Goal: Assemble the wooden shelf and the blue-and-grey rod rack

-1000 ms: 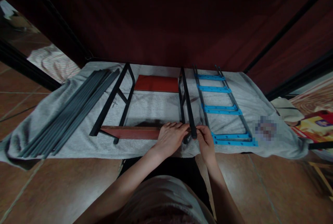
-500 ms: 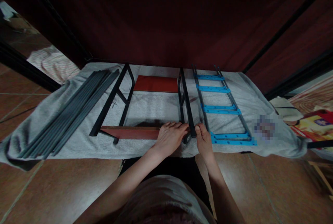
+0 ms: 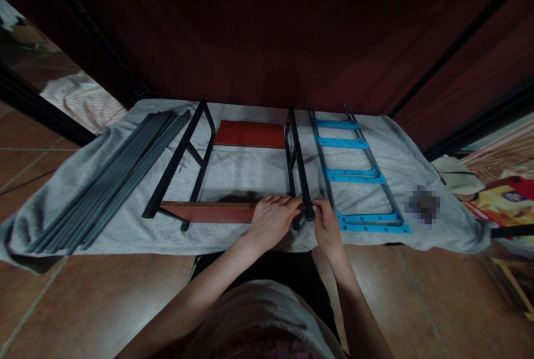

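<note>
My left hand [image 3: 273, 219] is closed over the right end of a reddish-brown board [image 3: 208, 212], its fingers over the top edge. The board spans the near ends of two black metal side frames, a left one [image 3: 175, 158] and a right one [image 3: 299, 161]. Just outside the right frame's near end, my right hand [image 3: 328, 225] is closed with curled fingers against the metal. Whatever its fingertips hold is hidden. A second board [image 3: 250, 133], orange-red, lies between the frames at the far end.
Grey rods [image 3: 112, 181] lie bundled at the left on a grey cloth [image 3: 233, 167]. Thin rods with blue crosspieces [image 3: 354, 175] lie to the right, beside a blurred patch. A dark red panel [image 3: 267, 30] stands behind. Small dark pieces [image 3: 182, 166] rest near the left frame.
My right thumb and fingers have shifted slightly at the right frame's near end. My left hand stays on the board, and the frames and rods keep their places.
</note>
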`<state>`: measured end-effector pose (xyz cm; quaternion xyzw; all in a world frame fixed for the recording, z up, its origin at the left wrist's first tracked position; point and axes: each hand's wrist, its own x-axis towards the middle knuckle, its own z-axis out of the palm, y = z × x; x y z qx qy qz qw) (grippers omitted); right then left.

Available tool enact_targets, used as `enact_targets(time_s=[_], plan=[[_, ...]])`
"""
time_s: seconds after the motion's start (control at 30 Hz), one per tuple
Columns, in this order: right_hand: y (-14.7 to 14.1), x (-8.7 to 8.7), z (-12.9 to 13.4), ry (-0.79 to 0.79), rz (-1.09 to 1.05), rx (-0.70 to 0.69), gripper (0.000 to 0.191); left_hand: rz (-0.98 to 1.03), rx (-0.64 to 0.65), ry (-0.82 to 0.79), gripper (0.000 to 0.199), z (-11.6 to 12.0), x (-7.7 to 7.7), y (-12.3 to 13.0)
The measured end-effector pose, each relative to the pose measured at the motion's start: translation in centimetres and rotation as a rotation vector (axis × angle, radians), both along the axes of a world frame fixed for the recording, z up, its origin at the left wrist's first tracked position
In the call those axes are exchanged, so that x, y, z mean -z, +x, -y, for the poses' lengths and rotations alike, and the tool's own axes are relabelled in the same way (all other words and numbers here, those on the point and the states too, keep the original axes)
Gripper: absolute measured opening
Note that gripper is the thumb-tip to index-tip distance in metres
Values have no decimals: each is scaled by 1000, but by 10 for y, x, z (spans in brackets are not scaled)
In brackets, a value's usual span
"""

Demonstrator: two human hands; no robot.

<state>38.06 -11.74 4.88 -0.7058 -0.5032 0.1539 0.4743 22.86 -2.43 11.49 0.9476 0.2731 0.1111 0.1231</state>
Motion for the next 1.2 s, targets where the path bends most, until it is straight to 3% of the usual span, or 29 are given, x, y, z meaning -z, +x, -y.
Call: enact_targets(time_s=[0.27,0.53,0.87,1.2], plan=[[0,-7,-8,-79,32,27,32,1,-3,-7,24,1,-2,0],[0,-6,1,26,-102,-12,21,-15,-9,-7,26,2,-2,0],[2,-4,-5,-73,41,3,30,-20,-11,6,27,1,-2,0],[1,-3,-6,-90,-78,10,33,-16,-13,13,27,2,-1,-1]])
